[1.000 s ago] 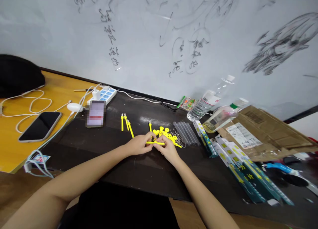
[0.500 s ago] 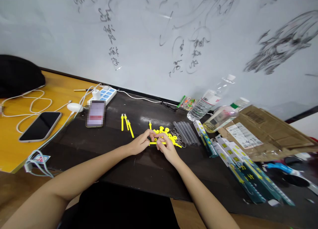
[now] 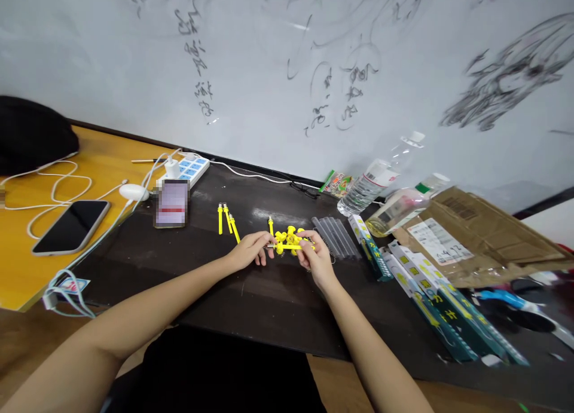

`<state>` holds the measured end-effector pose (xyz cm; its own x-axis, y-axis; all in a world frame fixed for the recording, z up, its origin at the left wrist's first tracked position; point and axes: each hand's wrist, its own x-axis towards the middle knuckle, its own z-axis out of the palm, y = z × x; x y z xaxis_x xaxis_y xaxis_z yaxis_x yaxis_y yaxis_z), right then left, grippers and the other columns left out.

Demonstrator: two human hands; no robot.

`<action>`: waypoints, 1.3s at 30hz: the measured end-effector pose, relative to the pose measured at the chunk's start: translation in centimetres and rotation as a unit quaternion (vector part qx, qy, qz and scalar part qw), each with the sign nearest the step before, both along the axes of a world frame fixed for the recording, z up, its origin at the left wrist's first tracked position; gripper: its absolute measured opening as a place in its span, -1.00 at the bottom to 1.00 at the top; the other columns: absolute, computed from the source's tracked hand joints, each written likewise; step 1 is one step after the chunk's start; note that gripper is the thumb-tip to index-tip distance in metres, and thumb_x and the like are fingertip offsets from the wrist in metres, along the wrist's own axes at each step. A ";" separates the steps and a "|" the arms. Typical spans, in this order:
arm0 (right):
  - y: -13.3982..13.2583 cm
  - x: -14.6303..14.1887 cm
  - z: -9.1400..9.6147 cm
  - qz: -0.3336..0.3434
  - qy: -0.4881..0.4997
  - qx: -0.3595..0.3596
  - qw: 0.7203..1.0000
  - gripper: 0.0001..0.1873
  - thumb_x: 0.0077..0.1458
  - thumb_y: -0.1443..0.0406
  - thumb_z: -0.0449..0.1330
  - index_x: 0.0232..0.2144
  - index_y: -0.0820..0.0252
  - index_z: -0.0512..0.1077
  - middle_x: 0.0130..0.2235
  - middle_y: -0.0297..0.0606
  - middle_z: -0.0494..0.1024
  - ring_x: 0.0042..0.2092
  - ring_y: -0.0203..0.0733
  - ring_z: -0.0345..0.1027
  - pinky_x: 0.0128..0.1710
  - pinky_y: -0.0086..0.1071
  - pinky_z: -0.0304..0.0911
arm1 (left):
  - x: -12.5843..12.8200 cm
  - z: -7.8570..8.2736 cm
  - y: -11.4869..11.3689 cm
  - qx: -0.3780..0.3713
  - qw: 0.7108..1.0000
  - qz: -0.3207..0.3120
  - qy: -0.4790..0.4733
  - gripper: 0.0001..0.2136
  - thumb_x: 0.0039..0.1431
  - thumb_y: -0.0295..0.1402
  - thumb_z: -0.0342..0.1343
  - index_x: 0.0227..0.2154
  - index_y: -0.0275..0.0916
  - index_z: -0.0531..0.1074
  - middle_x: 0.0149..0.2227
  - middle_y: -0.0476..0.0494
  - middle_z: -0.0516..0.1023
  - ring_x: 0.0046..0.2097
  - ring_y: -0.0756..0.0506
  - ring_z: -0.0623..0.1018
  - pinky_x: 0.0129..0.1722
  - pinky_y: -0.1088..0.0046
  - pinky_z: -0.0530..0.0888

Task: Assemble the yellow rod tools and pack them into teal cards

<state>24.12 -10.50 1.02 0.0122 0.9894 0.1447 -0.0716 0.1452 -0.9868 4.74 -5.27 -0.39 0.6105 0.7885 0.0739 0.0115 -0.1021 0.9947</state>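
My right hand (image 3: 317, 259) pinches a yellow plastic stick (image 3: 291, 247) with a collar and a metal tip, held level above the table. Beside that tip is my left hand (image 3: 250, 250), its fingers loosely bent and apart; whether a fingertip touches the metal is hard to tell. Behind both hands lies a pile of small yellow flared pieces (image 3: 291, 230), partly covered by the right fingers. One more yellow stick with a metal tip (image 3: 271, 225) lies just beyond the left fingertips. Further left rest several similar yellow sticks (image 3: 220, 220).
Clear tubes (image 3: 334, 236) lie right of the pile, beside long green and white boxes (image 3: 433, 305). Behind these are a water bottle (image 3: 372, 183), a second bottle (image 3: 399, 210) and a cardboard parcel (image 3: 475, 233). Leftward sit a phone (image 3: 171, 204), a power strip (image 3: 192, 171) and cables.
My hands have drawn apart, the right moving rightward along the yellow stick. The stick's collar and metal tip now show between the hands. The left hand's fingers have loosened.
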 end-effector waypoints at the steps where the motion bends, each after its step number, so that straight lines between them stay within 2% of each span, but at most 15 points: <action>1: 0.0 0.0 0.1 -0.001 0.000 -0.001 1.000 -0.75 0.06 0.14 0.14 -0.25 0.11 0.26 -0.73 -0.59 0.20 -0.73 -0.49 -0.16 -0.74 -0.59 -0.25 | 0.0 0.0 0.0 0.008 1.000 0.006 0.005 -0.60 0.23 -0.05 -0.17 -0.24 -0.31 0.35 -0.45 -0.07 0.46 -0.60 0.08 0.45 -0.66 0.63 0.34; 6: -0.1 -0.3 0.2 -0.006 -0.013 -0.012 1.000 -0.75 0.03 0.14 0.16 -0.26 0.12 0.27 -0.74 -0.60 0.16 -0.73 -0.49 -0.16 -0.73 -0.58 -0.24 | -0.2 -0.2 0.1 0.043 0.999 0.020 0.025 -0.60 0.25 -0.08 -0.18 -0.28 -0.32 0.40 -0.42 -0.07 0.44 -0.57 0.10 0.45 -0.64 0.65 0.33; 10: -0.2 -0.5 -0.1 0.016 -0.036 -0.014 0.999 -0.74 0.04 0.12 0.16 -0.26 0.12 0.28 -0.74 -0.59 0.17 -0.73 -0.48 -0.15 -0.73 -0.58 -0.23 | -0.3 -0.1 0.0 0.065 0.996 -0.035 0.054 -0.63 0.22 -0.10 -0.10 -0.21 -0.30 0.43 -0.39 -0.06 0.47 -0.61 0.14 0.39 -0.66 0.67 0.27; 14: -0.1 -0.6 -0.4 0.024 -0.050 -0.004 0.998 -0.74 0.05 0.12 0.16 -0.25 0.12 0.28 -0.73 -0.59 0.18 -0.72 -0.48 -0.12 -0.72 -0.58 -0.21 | -0.1 0.2 -0.1 0.021 0.992 -0.095 0.077 -0.69 0.16 -0.14 0.00 -0.33 -0.33 0.41 -0.47 -0.02 0.49 -0.69 0.18 0.28 -0.71 0.68 0.19; 17: -0.1 -0.5 -0.2 0.019 -0.045 0.001 0.999 -0.75 0.04 0.14 0.18 -0.26 0.12 0.29 -0.74 -0.60 0.16 -0.71 -0.48 -0.12 -0.72 -0.58 -0.21 | 0.0 0.4 -0.1 -0.032 0.990 -0.112 0.079 -0.72 0.15 -0.15 -0.01 -0.36 -0.32 0.37 -0.48 -0.03 0.49 -0.71 0.15 0.31 -0.76 0.67 0.17; 21: -0.2 -0.5 0.0 0.020 -0.040 -0.002 0.999 -0.74 0.04 0.13 0.17 -0.27 0.12 0.28 -0.75 -0.61 0.15 -0.72 -0.47 -0.15 -0.72 -0.56 -0.23 | 0.1 0.3 0.0 -0.075 0.985 -0.140 0.067 -0.75 0.16 -0.19 -0.04 -0.39 -0.32 0.34 -0.51 -0.05 0.49 -0.65 0.09 0.41 -0.71 0.64 0.26; 23: -0.2 -0.5 0.0 0.017 -0.044 -0.002 0.999 -0.74 0.05 0.13 0.16 -0.27 0.13 0.28 -0.76 -0.61 0.15 -0.73 -0.48 -0.16 -0.72 -0.56 -0.23 | 0.1 0.2 -0.1 -0.067 0.986 -0.137 0.068 -0.77 0.17 -0.25 -0.08 -0.40 -0.32 0.35 -0.51 -0.07 0.49 -0.58 0.06 0.46 -0.61 0.61 0.35; 25: -0.2 -0.7 -0.3 0.020 -0.059 0.001 0.998 -0.75 0.06 0.13 0.16 -0.27 0.13 0.27 -0.75 -0.61 0.17 -0.72 -0.47 -0.13 -0.71 -0.55 -0.20 | -0.1 0.3 -0.2 0.002 0.991 -0.111 0.075 -0.81 0.16 -0.35 -0.09 -0.34 -0.32 0.38 -0.46 -0.08 0.51 -0.46 0.03 0.51 -0.45 0.54 0.42; 27: -0.2 -1.0 -0.6 0.029 -0.085 0.012 0.996 -0.74 0.07 0.13 0.16 -0.26 0.15 0.27 -0.73 -0.58 0.22 -0.71 -0.45 -0.06 -0.69 -0.54 -0.16 | -0.3 0.6 -0.4 0.130 0.984 -0.067 0.097 -0.78 0.12 -0.45 -0.10 -0.22 -0.29 0.40 -0.37 -0.07 0.52 -0.34 0.01 0.51 -0.29 0.49 0.42; 29: -0.2 -1.4 -0.9 0.034 -0.112 0.027 0.993 -0.74 0.08 0.13 0.14 -0.26 0.16 0.28 -0.70 -0.54 0.27 -0.68 -0.43 0.01 -0.67 -0.52 -0.11 | -0.5 1.0 -0.6 0.257 0.956 -0.028 0.137 -0.73 0.12 -0.49 -0.09 -0.16 -0.23 0.41 -0.32 -0.04 0.52 -0.28 0.00 0.49 -0.21 0.47 0.38; 31: -0.3 -1.7 -1.2 0.034 -0.124 0.040 0.991 -0.75 0.10 0.12 0.12 -0.26 0.16 0.27 -0.68 -0.51 0.31 -0.67 -0.41 0.05 -0.65 -0.51 -0.08 | -0.7 1.2 -0.7 0.334 0.925 -0.014 0.179 -0.76 0.16 -0.43 -0.05 -0.13 -0.19 0.41 -0.33 -0.02 0.51 -0.27 -0.02 0.48 -0.22 0.47 0.35; 33: -0.3 -1.8 -1.3 0.030 -0.123 0.046 0.991 -0.74 0.11 0.12 0.11 -0.26 0.17 0.27 -0.67 -0.50 0.34 -0.67 -0.41 0.05 -0.64 -0.51 -0.07 | -0.7 1.2 -0.7 0.365 0.908 -0.015 0.207 -0.78 0.19 -0.31 -0.01 -0.12 -0.16 0.41 -0.32 -0.02 0.51 -0.26 -0.04 0.48 -0.23 0.48 0.35; 35: -0.3 -1.8 -1.3 0.027 -0.115 0.045 0.992 -0.74 0.11 0.12 0.10 -0.25 0.16 0.25 -0.65 -0.49 0.36 -0.68 -0.42 0.03 -0.65 -0.51 -0.07 | -0.7 0.9 -0.6 0.375 0.903 -0.018 0.210 -0.77 0.21 -0.24 0.00 -0.12 -0.15 0.41 -0.25 -0.04 0.53 -0.20 -0.05 0.49 -0.20 0.49 0.35; 39: -0.4 -1.6 -0.8 0.036 -0.111 0.035 0.993 -0.74 0.11 0.12 0.10 -0.24 0.16 0.26 -0.62 -0.45 0.41 -0.68 -0.43 0.02 -0.66 -0.52 -0.05 | -0.6 0.4 -0.2 0.382 0.903 -0.018 0.195 -0.78 0.26 -0.25 -0.05 -0.17 -0.16 0.44 -0.14 -0.06 0.54 -0.08 -0.07 0.49 -0.10 0.46 0.33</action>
